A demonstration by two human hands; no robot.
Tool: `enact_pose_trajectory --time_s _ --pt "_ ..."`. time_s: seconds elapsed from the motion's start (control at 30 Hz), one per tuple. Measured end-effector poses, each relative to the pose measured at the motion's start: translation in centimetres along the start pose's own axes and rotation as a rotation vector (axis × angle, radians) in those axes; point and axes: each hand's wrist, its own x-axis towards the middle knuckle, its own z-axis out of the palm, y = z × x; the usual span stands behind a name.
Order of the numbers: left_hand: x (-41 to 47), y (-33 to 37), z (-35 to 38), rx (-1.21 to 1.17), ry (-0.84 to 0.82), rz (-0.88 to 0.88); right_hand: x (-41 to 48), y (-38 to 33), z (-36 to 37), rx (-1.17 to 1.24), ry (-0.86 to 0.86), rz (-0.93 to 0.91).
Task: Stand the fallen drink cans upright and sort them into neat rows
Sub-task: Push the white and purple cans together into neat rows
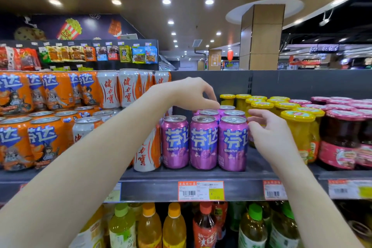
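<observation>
Purple cans [203,141], centre of the frame, standing upright on the grey shelf [193,175], three across the front with more lined up behind! The left hand [189,92] hangs over the back row, fingertips [216,104] curled down right at the rim of a rear can [209,112]; whether they actually touch the lid, I can't tell. That grip is narrow, pinched, holding nothing clearly. The right hand [267,133] sits just beside the front right can [233,143], fingers spread loosely, grip wide and empty. To the left, white cans [147,153] and orange cans [18,141]; to the right, yellow-lidded jars [300,133]. These cans look rigid, smooth and likely slippery, full ones fairly hefty, easily dented. Best hold, I'd say: wrap the side wall mid-height, or pinch across the top rim for small nudges.
</observation>
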Motion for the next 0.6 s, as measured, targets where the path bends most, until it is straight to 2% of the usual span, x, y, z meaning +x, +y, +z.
enact_pose_trajectory --time_s 0.1,0.2,0.33,0.47,0.6 --pt "1.4 0.3 0.3 0.06 -0.075 -0.002 1.0 -1.6 -0.2 0.002 0.039 0.01" --pt "2.2 -0.1 0.8 0.091 -0.088 -0.007 2.3 -3.8 -0.3 -0.089 -0.014 0.059" --pt "3.1 -0.5 1.0 0.044 -0.094 -0.058 4.0 -7.4 0.0 -0.395 -0.261 0.164" --pt "3.6 -0.4 1.2 0.002 -0.086 -0.118 4.8 -10.7 0.8 -0.602 -0.507 0.285" --pt "3.8 -0.3 1.0 -0.05 -0.083 -0.175 5.5 -11.1 1.4 -0.711 -0.59 0.359"
